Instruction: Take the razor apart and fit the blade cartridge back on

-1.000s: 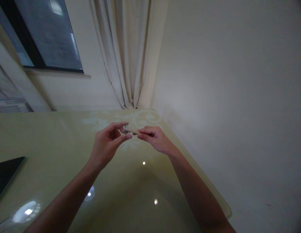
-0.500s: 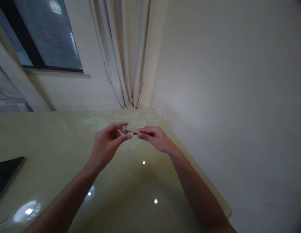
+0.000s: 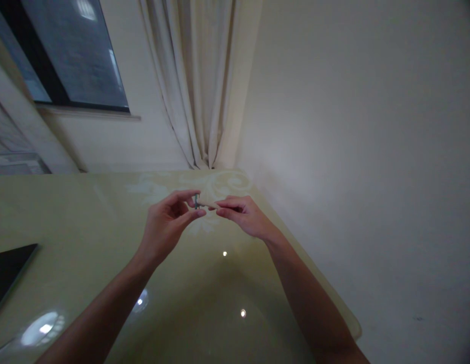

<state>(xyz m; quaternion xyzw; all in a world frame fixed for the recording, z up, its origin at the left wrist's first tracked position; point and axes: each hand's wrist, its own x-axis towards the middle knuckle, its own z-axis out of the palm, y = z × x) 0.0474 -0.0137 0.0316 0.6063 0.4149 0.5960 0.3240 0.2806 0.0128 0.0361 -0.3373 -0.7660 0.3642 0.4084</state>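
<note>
My left hand (image 3: 165,222) is closed in a pinch, with a small dark green piece (image 3: 196,201) between thumb and fingertips. Its exact kind is too small to make out. From the other side, the fingertips of my right hand (image 3: 244,215) pinch a slim pale beige piece (image 3: 207,203). The beige piece points left, and its tip meets or lies right beside the green one; whether they are joined I cannot tell. Both hands are held above the far right part of a glossy pale green table (image 3: 87,217).
A dark flat panel (image 3: 9,270) lies at the table's left. Behind the table hang beige curtains (image 3: 200,76), with a dark-framed window (image 3: 87,55) at upper left. A pale wall (image 3: 352,151) runs along the table's right edge.
The green piece has turned slightly between my left fingertips. Both hands stay in nearly the same place.
</note>
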